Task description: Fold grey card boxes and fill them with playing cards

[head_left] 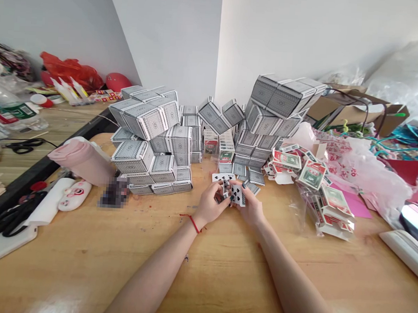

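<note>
Between my two hands, playing cards show black spade faces. My left hand, a red string at its wrist, has its fingers closed on a card seen nearly edge-on. My right hand pinches a spade card with the thumb on its upper edge. Just beyond the left fingers, a card lies face up on the table. Several patterned-back cards lie behind the right hand. Block-like structures of folded cards rise behind, one at the left and one at the right.
Torn card boxes and plastic bags crowd the right side. A pink roll, a computer mouse and black scissors lie left. Sealed card packs stand between the structures. The wooden table extends toward me.
</note>
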Demonstrator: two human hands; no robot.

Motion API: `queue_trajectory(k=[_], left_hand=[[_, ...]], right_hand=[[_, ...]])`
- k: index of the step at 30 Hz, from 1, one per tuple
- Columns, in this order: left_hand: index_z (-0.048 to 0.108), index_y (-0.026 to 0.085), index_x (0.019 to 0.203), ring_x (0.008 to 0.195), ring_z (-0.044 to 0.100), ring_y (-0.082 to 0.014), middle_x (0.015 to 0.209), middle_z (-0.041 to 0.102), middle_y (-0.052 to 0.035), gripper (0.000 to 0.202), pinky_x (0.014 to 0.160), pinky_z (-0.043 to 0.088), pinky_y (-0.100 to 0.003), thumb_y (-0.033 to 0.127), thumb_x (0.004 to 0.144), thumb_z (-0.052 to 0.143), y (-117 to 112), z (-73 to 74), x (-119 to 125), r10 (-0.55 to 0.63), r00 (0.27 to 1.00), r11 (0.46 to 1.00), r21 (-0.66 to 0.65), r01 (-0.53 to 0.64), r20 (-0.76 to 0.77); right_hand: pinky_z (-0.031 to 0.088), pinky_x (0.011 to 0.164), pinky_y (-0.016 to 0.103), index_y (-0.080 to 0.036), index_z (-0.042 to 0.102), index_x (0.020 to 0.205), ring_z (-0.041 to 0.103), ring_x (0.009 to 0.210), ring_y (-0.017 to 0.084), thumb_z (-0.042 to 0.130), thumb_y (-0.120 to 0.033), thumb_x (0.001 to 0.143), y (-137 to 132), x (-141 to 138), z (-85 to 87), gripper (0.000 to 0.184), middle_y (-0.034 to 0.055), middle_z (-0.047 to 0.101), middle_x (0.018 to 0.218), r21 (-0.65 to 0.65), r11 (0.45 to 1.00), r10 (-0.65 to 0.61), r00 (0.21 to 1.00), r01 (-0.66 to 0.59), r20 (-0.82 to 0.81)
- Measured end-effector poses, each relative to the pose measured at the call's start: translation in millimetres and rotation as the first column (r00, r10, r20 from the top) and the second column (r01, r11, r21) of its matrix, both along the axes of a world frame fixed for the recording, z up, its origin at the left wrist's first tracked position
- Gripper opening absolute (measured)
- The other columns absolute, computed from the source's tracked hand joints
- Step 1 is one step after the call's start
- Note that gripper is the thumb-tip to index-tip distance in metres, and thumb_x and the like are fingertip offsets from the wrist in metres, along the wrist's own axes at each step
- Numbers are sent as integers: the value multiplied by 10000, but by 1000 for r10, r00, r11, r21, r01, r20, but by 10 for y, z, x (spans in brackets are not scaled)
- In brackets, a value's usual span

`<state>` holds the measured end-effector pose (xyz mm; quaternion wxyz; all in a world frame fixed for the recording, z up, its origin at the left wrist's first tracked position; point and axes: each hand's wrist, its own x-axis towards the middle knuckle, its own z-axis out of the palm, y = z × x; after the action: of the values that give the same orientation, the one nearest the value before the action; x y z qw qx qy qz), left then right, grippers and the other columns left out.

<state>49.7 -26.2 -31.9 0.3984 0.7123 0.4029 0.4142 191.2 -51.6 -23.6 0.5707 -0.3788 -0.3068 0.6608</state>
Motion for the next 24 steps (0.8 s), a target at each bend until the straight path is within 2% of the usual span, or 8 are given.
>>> queue_trajectory(k=[4, 6, 11, 14, 18, 21, 24], left_hand=[[452, 181, 689, 1030, 504, -217, 1050, 525, -86, 151, 803, 441, -324, 245, 719, 586, -13, 34, -15, -8, 999, 992, 122, 12, -32], [441, 185, 686, 1027, 501, -221, 1061, 508, -94, 161, 793, 443, -325, 232, 708, 593, -26, 44, -18, -14, 998, 988, 152, 23, -58], [433, 193, 691, 935, 536, -196, 1109, 475, -82, 171, 753, 457, -312, 111, 657, 578, -53, 27, -14, -41, 989, 981, 180, 66, -139], [430, 192, 695, 894, 550, -181, 1136, 458, -83, 169, 746, 462, -311, 102, 657, 567, -60, 22, -15, -57, 986, 980, 180, 86, -160], [439, 191, 703, 1006, 522, -207, 1145, 459, -90, 164, 803, 456, -329, 130, 660, 584, -70, 48, -18, -91, 982, 969, 215, 125, -163], [455, 193, 706, 1102, 472, -222, 1151, 474, -84, 160, 873, 434, -351, 131, 658, 594, -82, 66, -15, -102, 981, 956, 256, 143, -166], [488, 201, 804, 1085, 489, -227, 1175, 487, -86, 190, 846, 456, -359, 136, 664, 598, -90, 56, -6, -109, 981, 962, 233, 145, -162]], right_hand=[[405, 540, 251, -259, 602, 969, 565, 745, 173, 579, -398, 729, -4, -8, 24, 278, 18, 623, 931, 9, 999, -42, 999, 42, 29], [411, 566, 259, -260, 603, 962, 566, 759, 177, 582, -397, 727, 1, -7, 31, 273, 16, 625, 915, 13, 998, -63, 997, 63, 38], [402, 573, 249, -249, 610, 982, 539, 699, 155, 601, -386, 715, 12, -5, 23, 300, 4, 615, 826, 4, 998, -67, 997, 66, 36], [390, 558, 240, -254, 607, 996, 516, 653, 138, 616, -374, 705, 13, -7, 12, 315, -6, 607, 810, -1, 999, -52, 998, 52, 44], [361, 516, 229, -252, 612, 986, 479, 569, 113, 626, -390, 696, 19, -11, -16, 321, -17, 603, 764, 3, 998, -68, 989, 68, 130], [381, 543, 235, -248, 617, 978, 503, 622, 133, 640, -396, 682, 27, -12, -47, 332, -5, 609, 799, 26, 995, -99, 976, 96, 192], [401, 575, 244, -246, 617, 976, 525, 694, 156, 643, -402, 676, 35, -10, -72, 339, 6, 610, 848, 62, 992, -121, 963, 109, 242]])
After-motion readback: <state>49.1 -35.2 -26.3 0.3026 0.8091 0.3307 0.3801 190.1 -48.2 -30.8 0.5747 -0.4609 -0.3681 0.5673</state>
